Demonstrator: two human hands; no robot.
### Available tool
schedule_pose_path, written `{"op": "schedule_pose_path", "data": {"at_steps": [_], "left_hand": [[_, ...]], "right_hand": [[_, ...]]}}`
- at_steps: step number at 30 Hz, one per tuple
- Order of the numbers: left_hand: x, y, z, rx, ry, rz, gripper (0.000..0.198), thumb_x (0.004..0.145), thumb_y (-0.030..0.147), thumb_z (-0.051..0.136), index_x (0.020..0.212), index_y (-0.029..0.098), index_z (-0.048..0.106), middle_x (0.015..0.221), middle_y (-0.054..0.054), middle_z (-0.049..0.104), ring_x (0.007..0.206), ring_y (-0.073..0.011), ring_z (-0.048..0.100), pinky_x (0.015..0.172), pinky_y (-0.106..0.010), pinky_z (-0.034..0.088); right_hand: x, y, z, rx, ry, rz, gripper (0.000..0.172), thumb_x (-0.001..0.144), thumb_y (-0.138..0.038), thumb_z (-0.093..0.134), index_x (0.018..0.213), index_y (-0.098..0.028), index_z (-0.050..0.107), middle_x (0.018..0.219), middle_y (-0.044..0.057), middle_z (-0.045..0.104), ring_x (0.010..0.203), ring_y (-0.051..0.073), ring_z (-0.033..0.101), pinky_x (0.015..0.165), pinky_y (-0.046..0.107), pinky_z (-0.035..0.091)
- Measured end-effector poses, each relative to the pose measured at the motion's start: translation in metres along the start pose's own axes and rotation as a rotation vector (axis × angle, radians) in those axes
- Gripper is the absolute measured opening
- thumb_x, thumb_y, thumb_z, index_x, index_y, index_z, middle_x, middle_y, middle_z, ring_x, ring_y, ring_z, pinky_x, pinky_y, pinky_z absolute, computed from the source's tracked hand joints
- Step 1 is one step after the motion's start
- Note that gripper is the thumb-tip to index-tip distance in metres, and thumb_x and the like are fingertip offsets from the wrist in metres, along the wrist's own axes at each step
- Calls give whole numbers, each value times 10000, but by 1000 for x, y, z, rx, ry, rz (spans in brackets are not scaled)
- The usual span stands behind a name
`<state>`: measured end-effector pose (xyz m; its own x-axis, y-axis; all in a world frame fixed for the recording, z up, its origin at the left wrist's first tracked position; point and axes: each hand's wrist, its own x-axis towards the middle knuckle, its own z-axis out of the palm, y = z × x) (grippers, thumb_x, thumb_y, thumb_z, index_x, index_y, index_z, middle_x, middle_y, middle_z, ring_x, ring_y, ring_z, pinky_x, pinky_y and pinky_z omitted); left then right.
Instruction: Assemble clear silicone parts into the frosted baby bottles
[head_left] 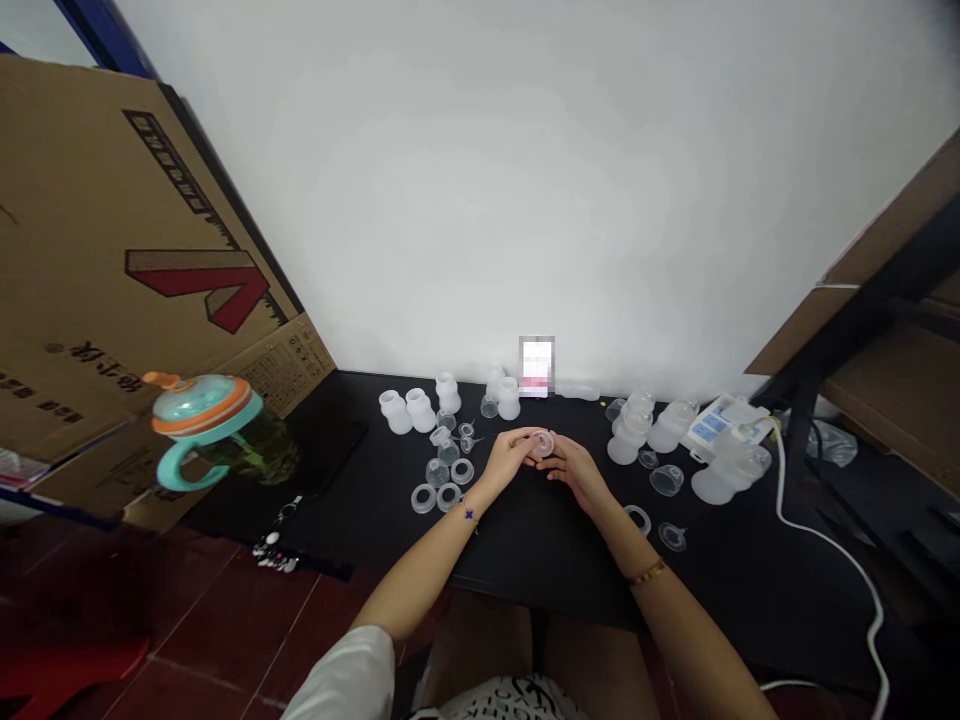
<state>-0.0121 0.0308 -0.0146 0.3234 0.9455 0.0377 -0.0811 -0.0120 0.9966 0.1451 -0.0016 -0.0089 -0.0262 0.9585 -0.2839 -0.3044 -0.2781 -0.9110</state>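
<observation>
Over the middle of a black table, my left hand point(514, 455) and my right hand point(576, 468) meet around a small translucent bottle ring point(543, 443). Fingers of both hands are closed on its edge; what sits inside the ring is too small to make out. Left of my hands lie several white screw rings point(449, 497), clear domed caps point(437, 472) and thin-stemmed clear silicone pieces point(467, 436). White bottles point(420, 410) stand behind them. A ring point(637, 520) and another stemmed piece point(673, 537) lie beside my right forearm.
Assembled bottles point(630, 433) and a white-and-blue box point(726, 425) stand at the right, near a white cable point(784, 490). A teal-lidded jug point(225, 430), a keychain point(276, 550) and a large cardboard box point(112, 250) are at the left. A wall rises behind the table.
</observation>
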Motion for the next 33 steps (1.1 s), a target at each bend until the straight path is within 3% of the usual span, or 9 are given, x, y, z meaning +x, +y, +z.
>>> {"op": "schedule_pose_path", "data": {"at_steps": [11, 23, 26, 33], "left_hand": [[0, -3, 0, 118, 23, 98, 408, 843, 462, 674, 1051, 132, 794, 785, -52, 748, 604, -138, 601, 606, -261, 511], [-10, 10, 4, 251, 12, 155, 395, 894, 457, 598, 1065, 161, 796, 756, -31, 737, 641, -173, 642, 655, -283, 524], [-8, 10, 3, 162, -11, 112, 436, 872, 489, 635, 1088, 140, 783, 757, -48, 736, 624, -162, 642, 598, -261, 522], [-9, 20, 5, -113, -117, -162, 597, 809, 518, 724, 1282, 160, 662, 868, -85, 748, 644, -167, 716, 569, -243, 577]], "right_hand": [[4, 2, -4, 89, -60, 62, 192, 906, -359, 674, 970, -181, 707, 855, 77, 775, 714, 165, 745, 568, 210, 549], [6, 5, -6, 99, -95, 66, 211, 899, -383, 683, 960, -182, 710, 828, 61, 767, 654, 133, 716, 577, 201, 532], [5, 4, -5, 104, -81, 55, 206, 866, -378, 719, 939, -185, 717, 801, 47, 752, 626, 125, 693, 554, 199, 520], [2, 0, -4, 112, -33, 21, 283, 705, -383, 847, 878, -188, 735, 653, -10, 664, 532, 100, 572, 534, 218, 490]]}}
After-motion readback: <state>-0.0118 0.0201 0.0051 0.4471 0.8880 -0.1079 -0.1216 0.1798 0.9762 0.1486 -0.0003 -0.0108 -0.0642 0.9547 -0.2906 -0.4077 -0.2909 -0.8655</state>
